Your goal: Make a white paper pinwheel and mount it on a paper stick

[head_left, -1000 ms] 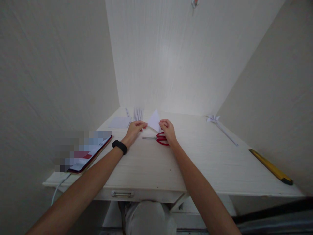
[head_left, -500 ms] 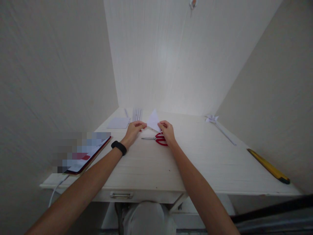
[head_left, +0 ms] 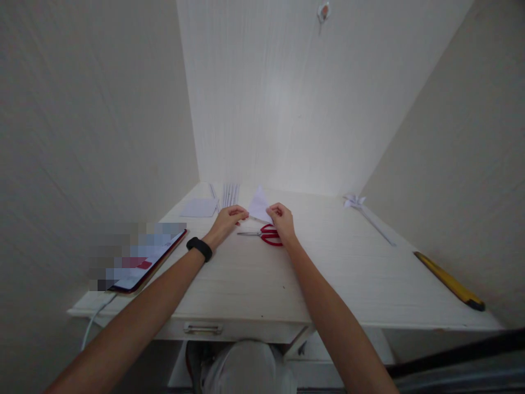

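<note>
A white sheet of paper (head_left: 258, 206), folded to a triangle with its point away from me, is held between my hands above the desk. My left hand (head_left: 229, 220) pinches its left corner between thumb and finger. At the right corner, my right hand (head_left: 282, 220) grips the paper the same way. Just below the paper lies a pair of scissors (head_left: 262, 234) with red handles, blades to the left; my right wrist covers part of the handles. A black band is on my left wrist.
Left of my hands lie a stack of white paper (head_left: 199, 207) and several thin paper sticks (head_left: 231, 194). A tablet (head_left: 151, 262) with a cable sits at the left edge. On the right are a paper pinwheel (head_left: 355, 202) on a stick and a yellow cutter (head_left: 449, 282).
The view has shifted very slightly. Both hands keep their hold on the folded paper, with hardly any movement relative to the desk.
</note>
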Available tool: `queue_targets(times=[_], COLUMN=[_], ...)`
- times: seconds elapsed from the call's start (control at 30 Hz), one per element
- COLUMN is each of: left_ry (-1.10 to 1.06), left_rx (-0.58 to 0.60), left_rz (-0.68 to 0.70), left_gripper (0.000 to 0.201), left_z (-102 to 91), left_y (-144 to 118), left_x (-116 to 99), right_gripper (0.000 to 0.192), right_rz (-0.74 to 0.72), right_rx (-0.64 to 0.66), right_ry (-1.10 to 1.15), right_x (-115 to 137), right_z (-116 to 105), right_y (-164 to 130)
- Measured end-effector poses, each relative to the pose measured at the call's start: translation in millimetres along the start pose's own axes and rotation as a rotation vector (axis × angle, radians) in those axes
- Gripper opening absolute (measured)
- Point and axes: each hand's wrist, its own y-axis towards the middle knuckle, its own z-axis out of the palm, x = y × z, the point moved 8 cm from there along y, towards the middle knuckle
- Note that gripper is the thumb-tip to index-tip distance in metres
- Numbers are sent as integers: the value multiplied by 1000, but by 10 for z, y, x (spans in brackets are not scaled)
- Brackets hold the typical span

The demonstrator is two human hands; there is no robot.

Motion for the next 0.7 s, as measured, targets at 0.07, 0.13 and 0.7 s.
queue_targets(times=[0.07, 0.13, 0.7], left_ry=[9, 11, -14], left_rx=[-16, -23, -212], left_rz=[0, -3, 36], left_gripper=[22, 23, 16], left_z=[-22, -34, -194], left_y=[9, 17, 1], left_x=[19, 39, -60], right_gripper=[16, 16, 16], right_rz=[6, 11, 11], right_rx=[8, 14, 47], right_ry=[7, 4, -65], right_x=[11, 22, -76], right_z=[14, 26, 58], right_y=[-4, -7, 16])
